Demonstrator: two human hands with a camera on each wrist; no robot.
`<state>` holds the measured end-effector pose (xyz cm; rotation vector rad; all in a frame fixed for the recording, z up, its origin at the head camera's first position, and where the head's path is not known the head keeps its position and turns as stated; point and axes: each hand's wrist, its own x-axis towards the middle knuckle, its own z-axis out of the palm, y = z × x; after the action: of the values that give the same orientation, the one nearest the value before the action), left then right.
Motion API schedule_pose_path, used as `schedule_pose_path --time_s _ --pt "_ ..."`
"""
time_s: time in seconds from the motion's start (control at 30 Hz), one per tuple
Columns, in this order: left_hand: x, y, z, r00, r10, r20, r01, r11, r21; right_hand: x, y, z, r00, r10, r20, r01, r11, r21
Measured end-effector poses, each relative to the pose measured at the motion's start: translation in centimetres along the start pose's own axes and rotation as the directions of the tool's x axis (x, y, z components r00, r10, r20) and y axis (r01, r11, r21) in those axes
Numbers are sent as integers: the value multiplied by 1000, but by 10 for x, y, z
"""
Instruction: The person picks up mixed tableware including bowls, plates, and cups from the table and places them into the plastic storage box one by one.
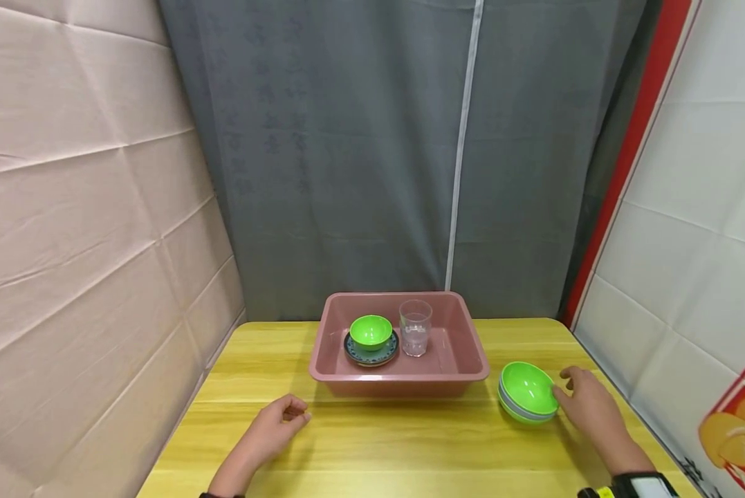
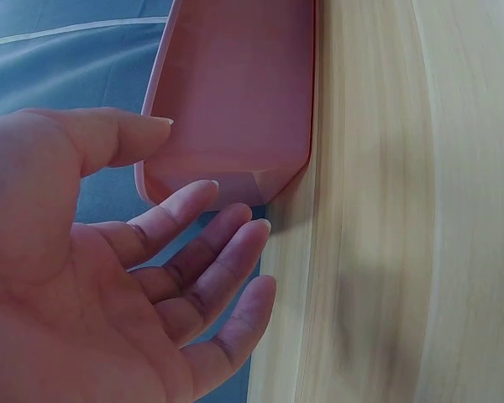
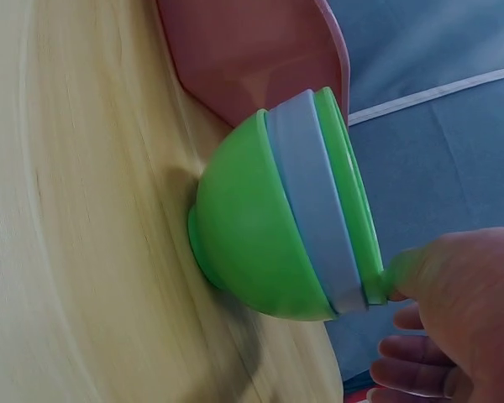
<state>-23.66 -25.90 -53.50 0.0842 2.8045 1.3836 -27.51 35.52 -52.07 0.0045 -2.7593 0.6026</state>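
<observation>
A stack of bowls stands on the table at the right, with a green bowl (image 1: pixel 530 387) on top, a grey-blue bowl (image 3: pixel 312 197) in the middle and another green bowl (image 3: pixel 248 222) underneath. At the stack's right side is my right hand (image 1: pixel 590 408), its thumb tip right at the top bowl's rim and its other fingers loosely bent outside the stack. My left hand (image 1: pixel 272 427) hovers over the table near the front left corner of a pink plastic basin (image 1: pixel 400 388). Its fingers are relaxed and slightly bent, with nothing between them in the left wrist view (image 2: pixel 143 252).
Inside the basin, a green bowl (image 1: pixel 371 332) sits on patterned saucers (image 1: pixel 372 358), beside a clear drinking glass (image 1: pixel 416 328). A grey curtain (image 1: pixel 360 173) hangs behind the wooden table (image 1: pixel 409 449). Pale cloth walls (image 1: pixel 98 277) flank both sides.
</observation>
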Motion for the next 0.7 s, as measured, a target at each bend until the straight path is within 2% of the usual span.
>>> schedule_pose_path --time_s 0.3,0.7 --pt "-1 4 0 1000 -8 29 9 1000 -18 7 -5 2 986 113 121 -113 994 -2" --pt "1 -3 1 998 -2 70 4 999 -31 7 -14 5 991 117 70 -118 993 9"
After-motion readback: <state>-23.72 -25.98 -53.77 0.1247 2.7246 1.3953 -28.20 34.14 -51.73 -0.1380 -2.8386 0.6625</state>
